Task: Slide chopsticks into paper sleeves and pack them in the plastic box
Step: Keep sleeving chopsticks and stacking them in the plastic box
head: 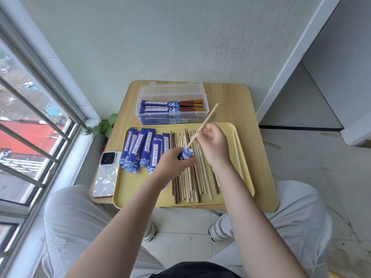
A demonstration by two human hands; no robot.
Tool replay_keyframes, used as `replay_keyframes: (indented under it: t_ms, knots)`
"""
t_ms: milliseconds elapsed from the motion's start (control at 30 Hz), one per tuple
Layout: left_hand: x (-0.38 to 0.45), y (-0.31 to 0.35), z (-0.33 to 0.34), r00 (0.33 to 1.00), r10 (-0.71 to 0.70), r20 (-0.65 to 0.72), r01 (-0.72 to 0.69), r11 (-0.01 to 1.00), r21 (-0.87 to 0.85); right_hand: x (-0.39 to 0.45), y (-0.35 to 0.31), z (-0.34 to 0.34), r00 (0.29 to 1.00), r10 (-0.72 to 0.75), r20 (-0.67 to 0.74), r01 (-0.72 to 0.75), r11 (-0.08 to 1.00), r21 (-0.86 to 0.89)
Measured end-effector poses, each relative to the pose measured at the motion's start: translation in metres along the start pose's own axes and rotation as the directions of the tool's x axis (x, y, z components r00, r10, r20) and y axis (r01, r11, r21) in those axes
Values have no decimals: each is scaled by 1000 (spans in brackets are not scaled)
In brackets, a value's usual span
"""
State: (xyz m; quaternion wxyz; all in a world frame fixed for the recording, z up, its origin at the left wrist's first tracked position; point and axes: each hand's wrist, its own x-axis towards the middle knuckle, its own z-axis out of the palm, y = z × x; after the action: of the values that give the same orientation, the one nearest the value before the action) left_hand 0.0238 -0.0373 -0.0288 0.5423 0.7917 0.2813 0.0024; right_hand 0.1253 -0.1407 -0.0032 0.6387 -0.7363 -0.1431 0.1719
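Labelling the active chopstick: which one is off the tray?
The pale chopstick gripped by the right hand, tip at the sleeve the left hand holds; others lie flat.

Bright, even daylight enters from the window (30,121) at left; shadows beside it are soft. Wide-angle distortion bows the window's bars; focus is sharp throughout.

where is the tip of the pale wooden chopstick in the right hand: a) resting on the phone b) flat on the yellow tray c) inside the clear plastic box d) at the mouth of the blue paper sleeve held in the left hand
d: the pale wooden chopstick, pinched by the right hand, angles down so its tip meets the open end of the blue paper sleeve gripped in the left hand.
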Motion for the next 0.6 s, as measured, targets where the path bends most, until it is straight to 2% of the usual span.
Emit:
replay_keyframes:
  t_ms: [167, 267, 300, 333, 367, 433, 467, 500, 600]
  knots:
    - [-5, 16, 3, 996, 47, 82, -35, 990, -139, -1, 12, 6, 980, 124, 157, -100, 983, -155]
    - [-6, 12, 7, 998, 0, 61, 13, 976, -217, 1, 10, 1, 984, 124, 130, -89, 965, -247]
    - [-5, 9, 6, 998, -34, 45, 46, 960, -277, 1, 10, -2, 991, 94, 91, -54, 927, -372]
    - [-5, 6, 5, 997, -74, 38, 82, 941, -329, 1, 11, -4, 996, 66, 64, -20, 838, -545]
    - [-4, 3, 4, 993, -113, 42, 121, 923, -365, 1, 13, -6, 997, 58, 54, -3, 704, -710]
    - [-2, -2, 4, 981, -179, 75, 195, 899, -393, -3, 17, -6, 986, 155, 59, -17, 445, -895]
    - [-1, -4, 5, 975, -204, 93, 224, 879, -422, -6, 20, -4, 975, 216, 56, -27, 366, -930]
    - [-1, -5, 5, 968, -226, 106, 249, 851, -463, -9, 23, -1, 965, 258, 55, -33, 325, -945]
    - [-1, -7, 6, 964, -255, 78, 258, 820, -511, -15, 32, 4, 965, 259, 44, -43, 322, -946]
